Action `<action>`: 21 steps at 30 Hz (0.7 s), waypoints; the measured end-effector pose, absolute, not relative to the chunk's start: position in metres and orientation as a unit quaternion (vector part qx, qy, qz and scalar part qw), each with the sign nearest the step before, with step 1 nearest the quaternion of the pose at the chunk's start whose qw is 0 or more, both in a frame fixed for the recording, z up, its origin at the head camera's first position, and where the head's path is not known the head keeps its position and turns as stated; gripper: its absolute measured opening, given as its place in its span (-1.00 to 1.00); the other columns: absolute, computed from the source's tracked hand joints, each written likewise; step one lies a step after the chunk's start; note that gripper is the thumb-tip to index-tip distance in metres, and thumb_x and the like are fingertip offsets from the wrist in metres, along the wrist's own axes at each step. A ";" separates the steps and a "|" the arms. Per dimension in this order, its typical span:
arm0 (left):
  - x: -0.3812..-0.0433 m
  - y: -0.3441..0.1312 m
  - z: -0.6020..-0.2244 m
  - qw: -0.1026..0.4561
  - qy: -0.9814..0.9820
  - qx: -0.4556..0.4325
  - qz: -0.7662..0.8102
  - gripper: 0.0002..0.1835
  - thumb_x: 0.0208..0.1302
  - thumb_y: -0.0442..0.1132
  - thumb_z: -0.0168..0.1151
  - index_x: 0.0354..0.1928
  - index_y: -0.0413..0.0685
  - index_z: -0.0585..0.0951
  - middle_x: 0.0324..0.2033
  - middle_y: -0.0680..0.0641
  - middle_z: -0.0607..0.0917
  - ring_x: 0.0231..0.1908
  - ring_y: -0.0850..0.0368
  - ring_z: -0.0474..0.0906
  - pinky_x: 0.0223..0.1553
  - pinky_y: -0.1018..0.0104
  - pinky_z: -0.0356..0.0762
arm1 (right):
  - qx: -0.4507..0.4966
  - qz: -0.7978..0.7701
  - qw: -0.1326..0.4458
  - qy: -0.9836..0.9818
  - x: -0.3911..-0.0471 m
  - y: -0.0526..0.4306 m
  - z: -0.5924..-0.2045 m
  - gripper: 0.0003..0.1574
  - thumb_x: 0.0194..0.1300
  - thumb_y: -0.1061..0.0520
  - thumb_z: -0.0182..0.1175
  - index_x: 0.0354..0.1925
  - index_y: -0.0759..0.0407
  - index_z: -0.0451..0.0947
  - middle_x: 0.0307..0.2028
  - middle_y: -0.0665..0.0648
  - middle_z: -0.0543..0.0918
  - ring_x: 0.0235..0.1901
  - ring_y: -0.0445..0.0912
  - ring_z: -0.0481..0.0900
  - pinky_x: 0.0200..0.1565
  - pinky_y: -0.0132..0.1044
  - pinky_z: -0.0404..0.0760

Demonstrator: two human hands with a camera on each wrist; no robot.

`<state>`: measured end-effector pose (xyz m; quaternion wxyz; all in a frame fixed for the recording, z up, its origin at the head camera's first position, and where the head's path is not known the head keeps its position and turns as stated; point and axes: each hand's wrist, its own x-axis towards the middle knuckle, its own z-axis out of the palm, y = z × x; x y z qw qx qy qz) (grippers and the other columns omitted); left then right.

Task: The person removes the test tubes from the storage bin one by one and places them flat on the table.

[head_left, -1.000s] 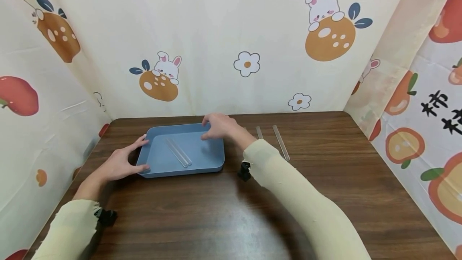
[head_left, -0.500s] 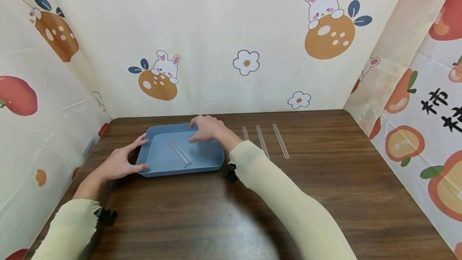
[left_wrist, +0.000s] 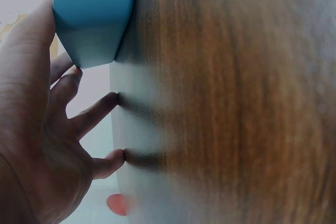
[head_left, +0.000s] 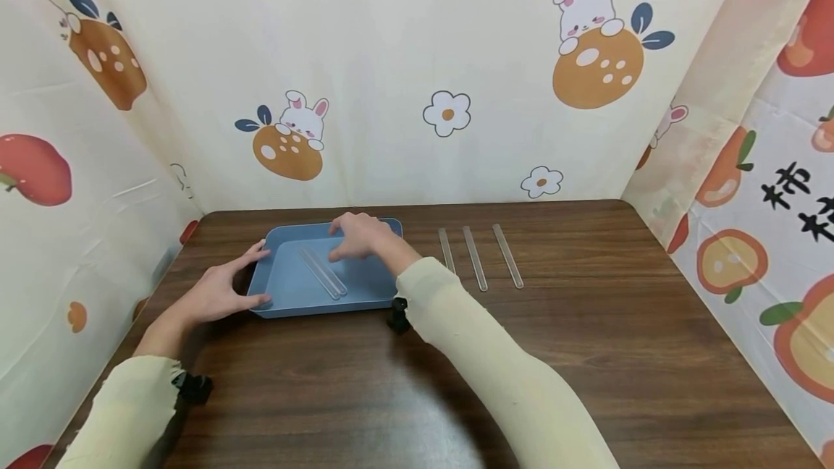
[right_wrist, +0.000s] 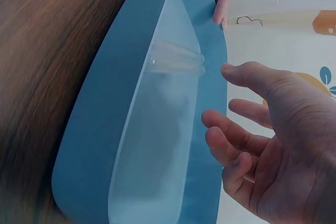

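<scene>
While the right hand (head_left: 360, 236) hovers spread, the splayed left hand (head_left: 218, 295) likely steadies the tray (head_left: 366, 283) by its left edge.

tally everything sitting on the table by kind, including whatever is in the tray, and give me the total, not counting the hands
Blue tray: 1
Clear sticks: 5 (2 in the tray, 3 lying directly on the table)
Total: 6
</scene>
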<state>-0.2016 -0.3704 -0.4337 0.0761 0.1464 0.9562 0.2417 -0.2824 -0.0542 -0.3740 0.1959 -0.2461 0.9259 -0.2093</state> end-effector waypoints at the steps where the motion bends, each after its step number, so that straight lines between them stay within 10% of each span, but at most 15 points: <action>1: -0.201 -0.370 -0.433 0.076 0.956 0.147 0.242 0.04 0.40 0.07 0.57 0.76 -0.11 0.28 0.83 -0.27 0.12 0.61 -0.67 0.29 0.45 -0.74 0.35 | -0.247 -0.210 0.195 0.926 -0.282 -0.056 -0.374 -0.26 0.54 -0.18 0.42 0.57 -0.10 0.56 0.33 0.10 0.78 -0.32 -0.10 0.75 -0.26 -0.22 0.59; 8: -0.203 -0.370 -0.433 0.080 0.957 0.147 0.237 0.04 0.39 0.06 0.57 0.76 -0.10 0.28 0.83 -0.27 0.12 0.62 -0.65 0.29 0.45 -0.74 0.34 | -0.250 -0.218 0.201 0.922 -0.279 -0.065 -0.374 -0.30 0.58 -0.15 0.39 0.57 -0.07 0.57 0.42 0.13 0.73 -0.32 -0.11 0.76 -0.24 -0.25 0.61; 21: -0.204 -0.370 -0.433 0.087 0.959 0.138 0.233 0.05 0.40 0.10 0.56 0.77 -0.09 0.26 0.83 -0.27 0.11 0.62 -0.68 0.27 0.46 -0.76 0.32 | -0.229 -0.213 0.231 0.921 -0.280 -0.079 -0.391 -0.31 0.59 -0.17 0.40 0.56 -0.17 0.56 -0.04 0.00 0.80 -0.45 -0.16 0.65 -0.29 -0.27 0.53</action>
